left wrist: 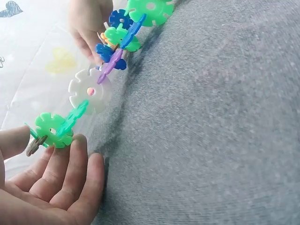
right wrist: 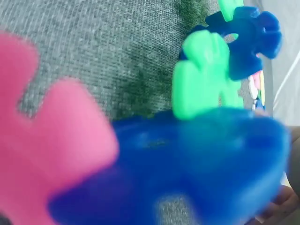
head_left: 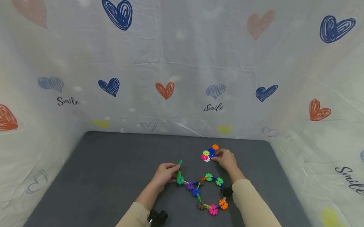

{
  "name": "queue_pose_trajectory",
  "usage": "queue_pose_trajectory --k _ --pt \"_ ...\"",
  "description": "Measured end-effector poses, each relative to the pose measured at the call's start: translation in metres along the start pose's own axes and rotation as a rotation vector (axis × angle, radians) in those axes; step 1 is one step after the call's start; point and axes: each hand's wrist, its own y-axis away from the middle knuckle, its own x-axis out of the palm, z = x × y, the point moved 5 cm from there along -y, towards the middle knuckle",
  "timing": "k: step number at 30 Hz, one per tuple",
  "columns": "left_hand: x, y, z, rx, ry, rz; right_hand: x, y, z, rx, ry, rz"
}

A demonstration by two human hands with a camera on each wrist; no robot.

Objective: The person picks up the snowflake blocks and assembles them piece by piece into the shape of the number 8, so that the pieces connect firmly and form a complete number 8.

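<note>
Two hands building with snowflake connector discs on a grey tabletop [head_left: 110,178]

Left hand [head_left: 165,173] fingers curled, pinching the green end disc [head_left: 180,179] of the linked disc chain [head_left: 203,193], which lies mid-tabletop as a rough loop; left wrist view shows that hand's fingers [left wrist: 70,178] under the green disc, thumb beside it; right hand [head_left: 226,159] reaches the loose disc pile [head_left: 210,153] just behind the chain, fingertips on the discs, whether it grips one yet I cannot tell; right wrist view too blurred, only pink, blue and green discs up close; judged step: fetching the next disc while the chain end is steadied; next move calls for a clean pinch on one disc and lining its slot with the held end.
</note>
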Motion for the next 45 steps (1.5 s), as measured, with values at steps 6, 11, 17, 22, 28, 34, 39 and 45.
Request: queue_pose_trajectory --k 6,11,17,22,28,34,39,45 --pt "0.0 0.001 0.004 -0.002 0.02 -0.019 -0.004 0.002 -0.008 0.045 -0.153 0.029" --pt "0.002 0.0 0.003 0.045 0.045 -0.076 -0.008 0.006 -0.008 0.094 -0.332 0.083" --pt "0.005 0.001 0.003 0.077 0.084 -0.084 0.002 0.027 0.032 -0.027 -0.513 0.175" --pt "0.004 0.004 -0.002 0.156 -0.007 -0.163 0.02 0.053 0.075 -0.215 -0.542 0.192" --pt "0.003 0.009 -0.007 0.22 -0.13 -0.228 0.04 0.064 0.097 -0.316 -0.576 0.131" --pt "0.001 0.01 -0.007 0.233 -0.123 -0.227 0.05 0.063 0.1 -0.319 -0.594 0.14" --pt "0.002 0.009 -0.006 0.234 -0.133 -0.21 0.048 0.062 0.098 -0.331 -0.624 0.133" --pt "0.002 0.009 -0.008 0.248 -0.153 -0.202 0.048 0.061 0.097 -0.35 -0.649 0.163"
